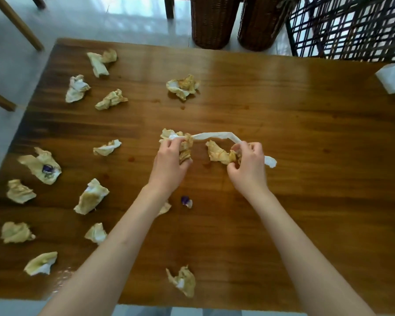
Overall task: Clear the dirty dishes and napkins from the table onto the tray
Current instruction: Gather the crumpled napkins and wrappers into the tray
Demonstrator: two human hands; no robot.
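Note:
Several crumpled, stained napkins lie scattered over the wooden table (283, 124), mostly on its left half. At the table's middle my left hand (171, 160) grips a stained napkin wad (185, 145). My right hand (249, 165) grips another stained napkin (218, 153). A twisted white strip of napkin (214, 135) stretches between the two hands, and its torn end (270, 161) sticks out past my right hand. No tray and no dishes are in view.
A small purple wrapper (186, 201) lies near my left forearm, and another sits on a napkin (41, 167) at the left. A white napkin pack (393, 76) stands at the far right edge. Two wicker baskets (212, 21) and a dark lattice chair (351, 26) stand beyond the table.

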